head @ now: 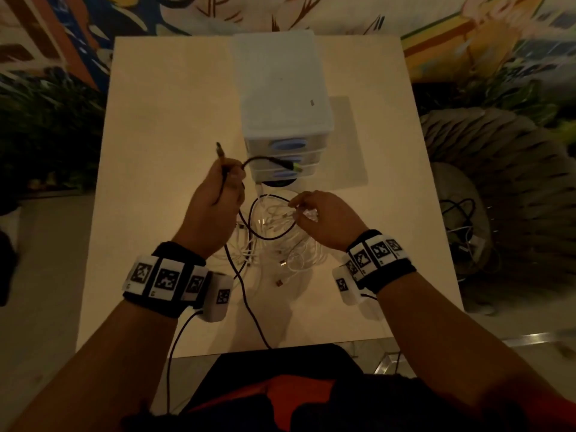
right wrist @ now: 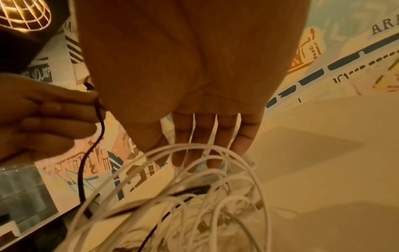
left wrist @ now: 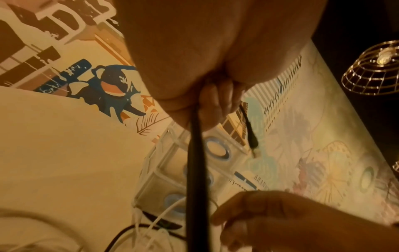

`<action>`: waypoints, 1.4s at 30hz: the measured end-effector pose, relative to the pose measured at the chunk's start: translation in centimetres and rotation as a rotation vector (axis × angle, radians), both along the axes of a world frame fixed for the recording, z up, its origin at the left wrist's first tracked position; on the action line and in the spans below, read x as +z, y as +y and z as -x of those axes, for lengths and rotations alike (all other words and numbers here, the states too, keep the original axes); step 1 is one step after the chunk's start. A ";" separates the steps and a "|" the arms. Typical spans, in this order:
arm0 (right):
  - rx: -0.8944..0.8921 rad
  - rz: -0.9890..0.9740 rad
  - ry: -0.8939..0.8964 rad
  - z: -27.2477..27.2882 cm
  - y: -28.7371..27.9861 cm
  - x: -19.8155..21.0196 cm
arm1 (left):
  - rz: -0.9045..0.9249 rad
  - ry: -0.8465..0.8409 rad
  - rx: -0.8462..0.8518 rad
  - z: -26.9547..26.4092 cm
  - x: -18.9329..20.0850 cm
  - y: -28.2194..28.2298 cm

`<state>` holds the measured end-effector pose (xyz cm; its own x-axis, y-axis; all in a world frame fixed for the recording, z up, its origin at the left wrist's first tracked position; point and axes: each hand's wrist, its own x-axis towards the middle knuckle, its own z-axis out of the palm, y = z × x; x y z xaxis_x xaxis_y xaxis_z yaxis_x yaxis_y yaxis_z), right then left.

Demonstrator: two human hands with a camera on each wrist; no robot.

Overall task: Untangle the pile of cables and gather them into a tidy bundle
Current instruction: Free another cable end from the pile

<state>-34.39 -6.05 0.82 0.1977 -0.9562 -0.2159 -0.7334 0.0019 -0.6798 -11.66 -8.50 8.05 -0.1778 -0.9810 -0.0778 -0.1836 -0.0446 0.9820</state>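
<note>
My left hand [head: 218,188] is raised above the table and grips a black cable [head: 249,304]. One plug [head: 220,150] sticks up past the fingers, and the other end [head: 288,165] arcs right toward the drawers. From the hand the cable hangs down and trails off the table's near edge. The left wrist view shows the black cable [left wrist: 195,162] leaving the curled fingers [left wrist: 215,102]. A tangled pile of white cables [head: 290,254] lies on the table. My right hand [head: 318,213] reaches into its top, with fingers [right wrist: 205,136] straight against the white loops [right wrist: 194,213].
A translucent plastic drawer unit [head: 280,98] stands just behind the pile on the pale table [head: 156,120]. More dark cables [head: 461,219] lie on the floor at the right. The wristband wires hang over the table's near edge.
</note>
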 end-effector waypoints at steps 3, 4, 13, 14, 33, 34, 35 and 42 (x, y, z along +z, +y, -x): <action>0.007 0.074 0.005 0.4 0.3 0.5 | -0.004 0.132 0.037 -0.6 1.7 -0.1; 0.040 0.093 -0.008 0.3 0.4 0.9 | 0.001 0.168 0.027 -0.6 2.2 0.0; 0.175 0.084 0.229 -3.9 -0.4 0.6 | 0.018 0.344 -0.037 0.4 5.6 0.8; 0.166 0.061 0.215 -3.6 -0.5 0.4 | 0.026 0.340 -0.042 0.3 6.0 0.9; -0.272 -0.071 -0.285 0.9 -2.5 0.4 | 0.155 -0.446 -0.378 -3.6 -0.8 0.6; -0.290 -0.115 -0.310 0.9 -2.5 0.4 | 0.163 -0.500 -0.383 -3.7 -1.3 0.5; -0.329 -0.174 -0.374 0.6 -2.6 0.4 | 0.166 -0.557 -0.410 -3.9 -1.8 0.5; -0.403 -0.259 -0.186 0.0 -3.6 -0.5 | 0.095 -0.773 -0.426 -3.7 -3.4 0.7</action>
